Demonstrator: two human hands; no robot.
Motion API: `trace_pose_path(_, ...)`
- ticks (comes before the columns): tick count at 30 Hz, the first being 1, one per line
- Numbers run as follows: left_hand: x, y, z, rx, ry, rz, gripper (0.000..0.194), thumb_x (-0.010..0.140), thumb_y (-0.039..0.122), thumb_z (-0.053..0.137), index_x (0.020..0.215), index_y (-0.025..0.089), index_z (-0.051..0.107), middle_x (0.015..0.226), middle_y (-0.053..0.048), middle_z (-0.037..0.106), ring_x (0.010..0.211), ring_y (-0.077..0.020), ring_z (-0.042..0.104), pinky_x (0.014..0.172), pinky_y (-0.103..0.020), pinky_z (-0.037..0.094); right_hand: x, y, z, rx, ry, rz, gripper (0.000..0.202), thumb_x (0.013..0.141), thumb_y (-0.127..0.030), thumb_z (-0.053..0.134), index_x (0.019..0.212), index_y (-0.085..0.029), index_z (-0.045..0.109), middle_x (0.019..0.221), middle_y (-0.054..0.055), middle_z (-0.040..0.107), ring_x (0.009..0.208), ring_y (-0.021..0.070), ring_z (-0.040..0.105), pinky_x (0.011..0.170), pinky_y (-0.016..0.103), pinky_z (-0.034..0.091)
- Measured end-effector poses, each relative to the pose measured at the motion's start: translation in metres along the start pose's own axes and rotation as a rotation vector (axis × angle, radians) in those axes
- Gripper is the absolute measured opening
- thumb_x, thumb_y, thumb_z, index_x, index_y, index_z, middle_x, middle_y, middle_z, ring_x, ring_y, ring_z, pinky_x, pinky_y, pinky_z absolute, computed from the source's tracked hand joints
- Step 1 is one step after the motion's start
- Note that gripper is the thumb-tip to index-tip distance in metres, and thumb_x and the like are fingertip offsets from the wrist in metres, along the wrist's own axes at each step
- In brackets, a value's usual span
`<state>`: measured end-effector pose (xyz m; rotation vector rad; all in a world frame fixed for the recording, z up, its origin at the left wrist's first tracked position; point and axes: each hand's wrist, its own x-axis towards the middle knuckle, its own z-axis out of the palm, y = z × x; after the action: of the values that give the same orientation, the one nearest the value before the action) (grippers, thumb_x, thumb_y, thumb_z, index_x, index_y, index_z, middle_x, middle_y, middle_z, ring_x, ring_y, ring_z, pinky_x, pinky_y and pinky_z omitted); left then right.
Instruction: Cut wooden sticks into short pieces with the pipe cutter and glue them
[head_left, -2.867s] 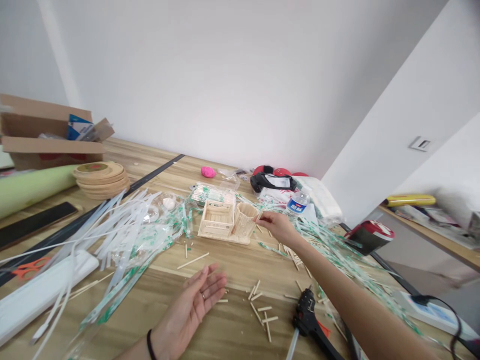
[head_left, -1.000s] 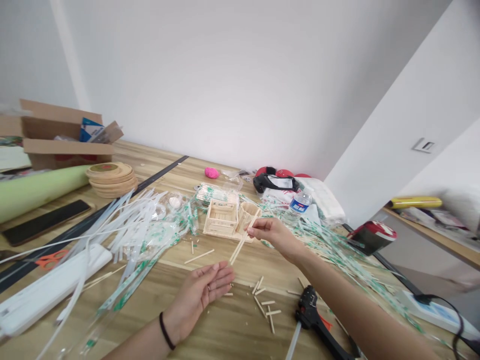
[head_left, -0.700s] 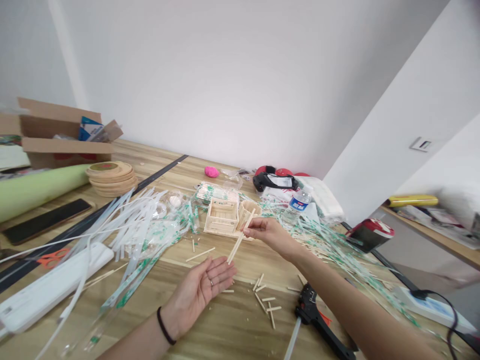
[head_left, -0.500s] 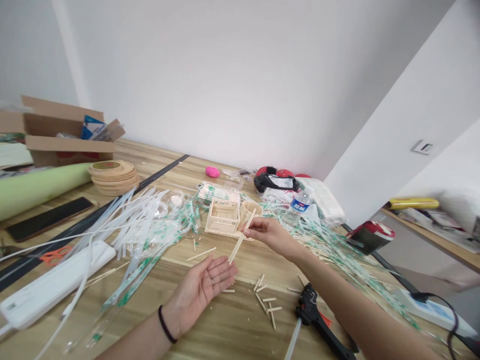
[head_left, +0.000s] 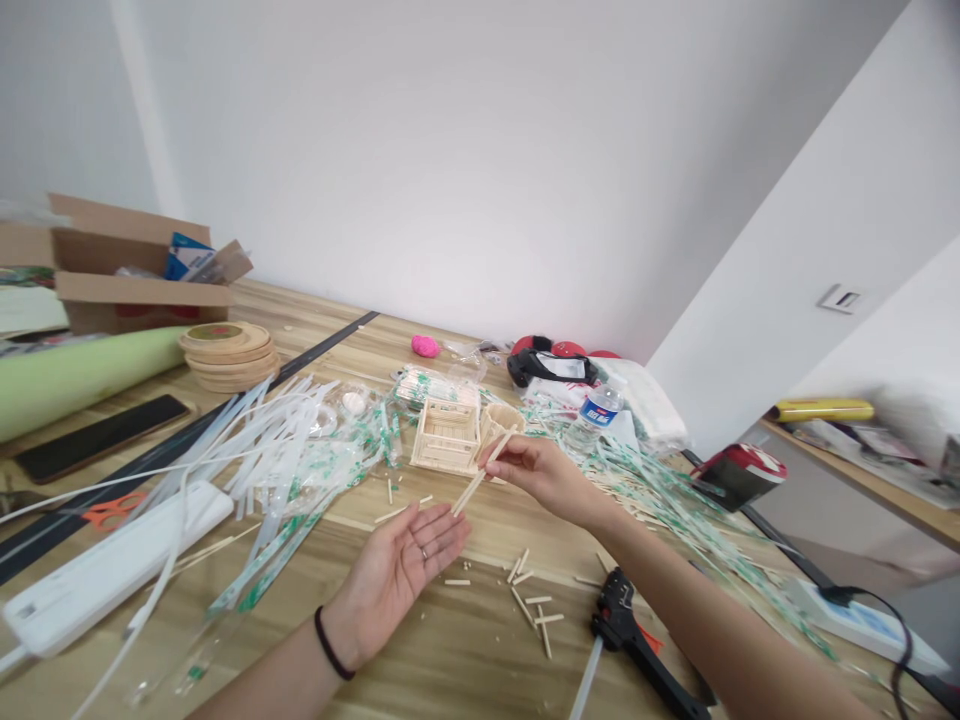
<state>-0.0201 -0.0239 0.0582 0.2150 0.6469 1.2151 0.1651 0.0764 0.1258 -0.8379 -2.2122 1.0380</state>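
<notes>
Between the thumb and fingers of my right hand point(head_left: 536, 475) are thin wooden sticks point(head_left: 480, 480), slanting down to the left. Their lower ends reach the fingertips of my left hand point(head_left: 412, 560), which lies palm up with its fingers stretched out. Behind the sticks stands a small box-like frame built of sticks point(head_left: 448, 432), and beside it a round stick cup point(head_left: 501, 420), partly hidden by my right hand. Several short cut sticks point(head_left: 536, 605) lie on the table in front of my hands. A black glue gun point(head_left: 630, 630) rests below my right forearm.
On the left are a white power strip point(head_left: 120, 560), orange scissors point(head_left: 114, 510), a phone point(head_left: 101, 437), clear glue sticks point(head_left: 255, 440), wooden discs point(head_left: 229, 355) and a cardboard box point(head_left: 142, 290). To the right, a water bottle point(head_left: 600, 405) stands among green-printed plastic wrappers point(head_left: 675, 500).
My left hand has shifted slightly left and down. The sticks in my right hand have tilted a little more, their lower ends moving slightly left and up.
</notes>
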Motion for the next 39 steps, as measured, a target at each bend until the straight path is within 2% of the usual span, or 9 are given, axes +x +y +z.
trace_pose_path(7, 0.003, 0.0, -0.001, -0.037, -0.017, -0.049, 0.034, 0.091, 0.024, 0.048, 0.106, -0.005, 0.056, 0.112, -0.028, 0.065, 0.111, -0.0346, 0.059, 0.098, -0.04, 0.047, 0.001, -0.007, 0.003, -0.067, 0.013, -0.041, 0.02, 0.086, -0.037, 0.057, 0.087, -0.019, 0.067, 0.084, 0.004, 0.068, 0.08, 0.0173, 0.062, 0.075, 0.03, 0.049)
trace_pose_path(20, 0.002, 0.002, -0.002, -0.107, -0.076, -0.06, 0.039, 0.091, 0.026, 0.047, 0.11, -0.007, 0.054, 0.113, -0.028, 0.065, 0.113, -0.0346, 0.057, 0.099, -0.04, 0.045, 0.002, -0.009, 0.003, -0.071, 0.054, -0.009, 0.023, 0.082, -0.039, 0.06, 0.086, -0.019, 0.067, 0.083, 0.003, 0.07, 0.079, 0.0168, 0.065, 0.075, 0.03, 0.051)
trace_pose_path(24, 0.0, 0.001, 0.002, -0.094, -0.088, -0.084, 0.043, 0.092, 0.03, 0.045, 0.115, -0.006, 0.052, 0.119, -0.027, 0.062, 0.115, -0.0335, 0.056, 0.1, -0.04, 0.045, 0.008, 0.011, -0.018, -0.113, 0.098, 0.057, 0.026, 0.08, -0.041, 0.06, 0.088, -0.018, 0.068, 0.086, 0.004, 0.071, 0.081, 0.0187, 0.066, 0.075, 0.031, 0.052)
trace_pose_path(30, 0.003, -0.002, 0.001, -0.069, -0.045, -0.079, 0.039, 0.091, 0.025, 0.046, 0.116, -0.005, 0.05, 0.123, -0.027, 0.058, 0.113, -0.033, 0.058, 0.096, -0.039, 0.048, 0.018, 0.063, -0.053, -0.327, 0.175, 0.191, 0.02, 0.084, -0.034, 0.06, 0.081, -0.015, 0.065, 0.077, 0.001, 0.067, 0.075, 0.0162, 0.064, 0.076, 0.035, 0.05)
trace_pose_path(34, 0.005, -0.005, -0.002, -0.061, -0.043, -0.049, 0.035, 0.089, 0.022, 0.049, 0.111, -0.004, 0.053, 0.117, -0.027, 0.062, 0.11, -0.0326, 0.06, 0.093, -0.039, 0.049, 0.019, 0.085, -0.055, -0.402, 0.159, 0.237, 0.02, 0.088, -0.033, 0.056, 0.089, -0.014, 0.063, 0.088, 0.001, 0.065, 0.08, 0.0149, 0.063, 0.076, 0.035, 0.051)
trace_pose_path(39, 0.006, -0.006, -0.003, -0.054, -0.04, -0.042, 0.03, 0.09, 0.02, 0.047, 0.106, -0.003, 0.057, 0.113, -0.026, 0.065, 0.107, -0.0312, 0.063, 0.092, -0.038, 0.05, 0.017, 0.094, -0.05, -0.42, 0.144, 0.254, 0.019, 0.089, -0.032, 0.056, 0.092, -0.014, 0.063, 0.092, 0.002, 0.065, 0.083, 0.0157, 0.063, 0.078, 0.036, 0.051)
